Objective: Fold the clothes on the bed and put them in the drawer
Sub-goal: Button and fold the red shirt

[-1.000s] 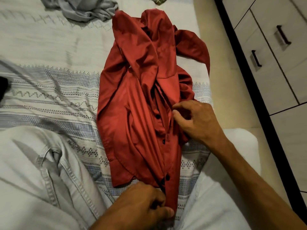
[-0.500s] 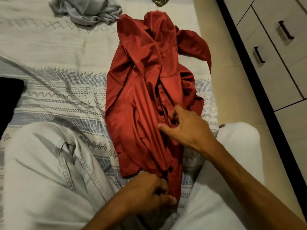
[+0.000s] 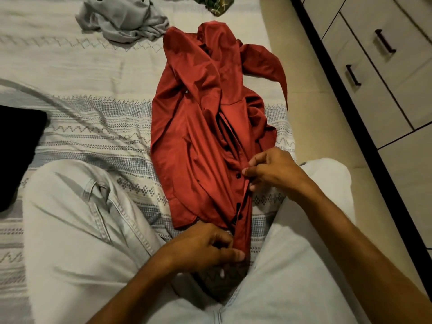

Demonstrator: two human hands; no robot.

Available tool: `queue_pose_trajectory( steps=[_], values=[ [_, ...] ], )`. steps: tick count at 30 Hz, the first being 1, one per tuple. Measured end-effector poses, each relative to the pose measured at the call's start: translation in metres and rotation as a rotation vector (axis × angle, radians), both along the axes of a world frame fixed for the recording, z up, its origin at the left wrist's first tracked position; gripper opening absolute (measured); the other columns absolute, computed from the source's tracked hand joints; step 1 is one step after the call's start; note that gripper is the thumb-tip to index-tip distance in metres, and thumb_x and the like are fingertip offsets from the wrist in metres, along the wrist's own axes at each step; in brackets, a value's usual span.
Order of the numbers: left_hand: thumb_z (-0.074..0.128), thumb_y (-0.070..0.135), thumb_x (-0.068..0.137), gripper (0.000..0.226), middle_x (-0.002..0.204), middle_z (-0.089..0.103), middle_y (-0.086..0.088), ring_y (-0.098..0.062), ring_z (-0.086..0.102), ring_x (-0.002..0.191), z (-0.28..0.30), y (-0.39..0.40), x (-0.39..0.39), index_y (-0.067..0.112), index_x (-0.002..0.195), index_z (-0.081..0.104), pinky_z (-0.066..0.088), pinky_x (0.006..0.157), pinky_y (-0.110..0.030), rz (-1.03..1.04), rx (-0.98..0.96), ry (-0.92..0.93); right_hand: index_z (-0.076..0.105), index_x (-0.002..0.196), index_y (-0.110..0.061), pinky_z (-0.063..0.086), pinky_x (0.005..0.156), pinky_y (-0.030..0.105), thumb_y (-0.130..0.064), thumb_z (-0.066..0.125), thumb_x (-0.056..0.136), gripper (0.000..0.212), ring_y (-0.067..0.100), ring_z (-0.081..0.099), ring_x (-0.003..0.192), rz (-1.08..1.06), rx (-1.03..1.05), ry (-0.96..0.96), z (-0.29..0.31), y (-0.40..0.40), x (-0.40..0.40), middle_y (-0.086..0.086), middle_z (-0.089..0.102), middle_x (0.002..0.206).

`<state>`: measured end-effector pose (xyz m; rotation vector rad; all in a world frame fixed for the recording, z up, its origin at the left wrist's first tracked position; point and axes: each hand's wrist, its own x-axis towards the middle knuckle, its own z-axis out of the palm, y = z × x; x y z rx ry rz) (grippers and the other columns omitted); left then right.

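Both our hands pinch the front button strip of the red shirt: our left hand grips the hem end nearest us, and our right hand pinches the same edge farther up, beside a dark button. The shirt lies crumpled on the bed, its long axis running away from us toward the collar, between our knees, so the strip is drawn taut along that line. We judge the next move works up the strip, and our right hand is nearer. One sleeve trails toward the bed's right edge. A grey garment and a green patterned one lie beyond the collar, well apart from our grip. The drawers stand to our right across the floor.
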<state>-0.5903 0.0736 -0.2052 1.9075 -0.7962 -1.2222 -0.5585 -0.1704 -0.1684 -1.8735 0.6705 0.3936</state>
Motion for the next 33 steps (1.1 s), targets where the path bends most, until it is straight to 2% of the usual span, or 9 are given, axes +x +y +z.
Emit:
queue_pose_trajectory(
  steps=[4,10,12,15,19,22,25,28,33],
  values=[
    [0.073,0.052,0.094,0.039,0.063,0.067,0.01,0.003,0.049,0.052,0.0,0.001,0.0,0.025,0.067,0.066,0.036,0.052,-0.015,0.024,-0.011,0.014,0.072,0.095,0.011,0.06,0.054,0.027,-0.005,0.079,0.09,0.018,0.02,0.071,0.057,-0.15,0.132,-0.08,-0.008,0.002,-0.005,0.01,0.071,0.066],
    [0.072,0.052,0.094,0.041,0.062,0.06,0.008,0.001,0.05,0.056,-0.001,0.004,-0.002,0.02,0.069,0.064,0.04,0.055,-0.027,-0.012,-0.002,-0.081,0.076,0.091,-0.001,0.057,0.052,0.026,-0.022,0.085,0.087,0.024,0.022,0.071,0.055,-0.159,0.147,-0.107,-0.015,0.008,-0.013,0.017,0.075,0.071],
    [0.07,0.057,0.094,0.048,0.063,0.058,0.003,-0.004,0.049,0.055,0.0,0.006,-0.002,0.016,0.072,0.061,0.042,0.058,-0.035,-0.045,0.011,-0.186,0.076,0.091,-0.001,0.059,0.053,0.027,-0.026,0.085,0.087,0.026,0.022,0.071,0.056,-0.143,0.16,-0.121,-0.016,0.008,-0.016,0.02,0.075,0.073],
    [0.064,0.069,0.092,0.043,0.068,0.064,0.014,-0.004,0.06,0.062,0.011,-0.001,-0.001,0.028,0.077,0.07,0.044,0.056,-0.029,0.125,-0.054,-0.429,0.075,0.093,0.002,0.059,0.055,0.028,-0.023,0.083,0.089,0.027,0.023,0.07,0.058,-0.142,0.182,-0.143,-0.018,0.005,-0.02,0.02,0.075,0.074],
    [0.063,0.041,0.1,0.013,0.094,0.065,0.015,-0.005,0.059,0.092,0.019,-0.026,0.028,0.031,0.103,0.071,0.046,0.079,-0.024,0.423,-0.282,-0.771,0.074,0.09,0.0,0.057,0.054,0.028,-0.01,0.081,0.089,0.012,0.019,0.067,0.055,-0.129,0.2,-0.163,-0.026,0.005,-0.02,0.015,0.071,0.068],
    [0.063,0.025,0.102,0.019,0.112,0.066,0.003,-0.02,0.058,0.104,0.011,-0.042,0.063,0.021,0.119,0.071,0.046,0.091,-0.035,0.245,-0.175,-0.797,0.077,0.088,-0.005,0.06,0.063,0.036,-0.012,0.081,0.089,0.008,0.022,0.067,0.056,-0.125,0.175,-0.156,-0.032,0.005,-0.019,0.015,0.072,0.069],
    [0.066,0.044,0.099,0.037,0.123,0.061,0.003,-0.026,0.055,0.115,-0.001,-0.051,0.088,0.032,0.133,0.065,0.048,0.095,-0.046,0.043,0.117,-0.811,0.078,0.088,-0.005,0.063,0.068,0.041,-0.012,0.081,0.087,0.008,0.023,0.069,0.058,-0.176,0.159,-0.179,-0.039,0.004,-0.019,0.015,0.073,0.069],
    [0.069,0.059,0.09,0.033,0.117,0.059,0.012,-0.02,0.054,0.113,-0.007,-0.053,0.099,0.043,0.119,0.068,0.044,0.085,-0.039,0.037,0.152,-0.887,0.078,0.088,-0.006,0.063,0.067,0.038,-0.012,0.08,0.087,0.007,0.023,0.072,0.061,-0.226,0.157,-0.199,-0.044,0.006,-0.02,0.015,0.074,0.071],
    [0.069,0.052,0.093,0.025,0.109,0.056,0.011,-0.019,0.057,0.111,-0.013,-0.063,0.104,0.036,0.112,0.067,0.044,0.077,-0.038,0.035,0.137,-0.913,0.079,0.091,-0.007,0.065,0.072,0.041,-0.014,0.079,0.088,0.007,0.024,0.073,0.065,-0.229,0.186,-0.204,-0.047,0.007,-0.02,0.015,0.075,0.074]
  ],
)
